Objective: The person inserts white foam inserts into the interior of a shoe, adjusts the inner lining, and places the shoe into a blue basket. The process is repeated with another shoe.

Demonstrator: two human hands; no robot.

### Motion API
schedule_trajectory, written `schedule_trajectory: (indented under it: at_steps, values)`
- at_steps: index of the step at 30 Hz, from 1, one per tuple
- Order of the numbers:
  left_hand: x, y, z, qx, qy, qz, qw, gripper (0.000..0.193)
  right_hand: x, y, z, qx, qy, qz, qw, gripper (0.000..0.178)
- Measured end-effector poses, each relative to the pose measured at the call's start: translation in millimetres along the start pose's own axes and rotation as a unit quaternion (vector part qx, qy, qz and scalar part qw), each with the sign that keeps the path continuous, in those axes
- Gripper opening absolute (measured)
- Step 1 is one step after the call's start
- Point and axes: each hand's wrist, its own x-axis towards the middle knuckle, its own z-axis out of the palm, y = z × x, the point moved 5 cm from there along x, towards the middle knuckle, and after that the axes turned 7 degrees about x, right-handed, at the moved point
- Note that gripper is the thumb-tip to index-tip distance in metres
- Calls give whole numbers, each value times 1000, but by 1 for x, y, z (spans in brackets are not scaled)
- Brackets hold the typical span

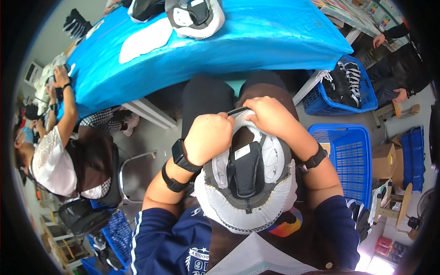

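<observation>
Blue-covered table [284, 39]; blue plastic baskets [350, 160], right and left; brown cardboard box [383, 161] at right; black bag [85, 216] at left; electric fan [426, 203] at right edge.

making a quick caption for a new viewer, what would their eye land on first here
Probably the bright blue-covered table curving across the top of the picture. Next, at centre, the grey-and-white shoe upper, held over the lap by its far edge between the left hand and right hand. Then, to the right, the blue basket by the table's corner, holding dark shoes.
</observation>
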Motion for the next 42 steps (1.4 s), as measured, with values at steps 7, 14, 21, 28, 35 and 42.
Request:
schedule_trajectory:
  at_steps: [7,14,21,28,35,42]
  values:
    - [-2,-1,2,-2,-17,-14,1000,16,-3,-1,-1,4,17,21,1000,17]
    - [-3,0,-19,-36,94,-14,995,25,-6,2,-5,25,2,12,1000,15]
    - [1,-22,27,-336,-122,-60,932,63,-9,8,-3,50,-9,39,998,14]
    - [-2,-29,41,-409,-149,-75,897,53,-11,3,-7,-16,19,-21,999,12]
    - [0,-19,39,-348,-167,-101,917,34,-17,6,-5,-44,6,-16,999,12]
    - [5,-9,26,-192,-98,-40,976,23,-17,2,-7,-30,16,-17,999,12]
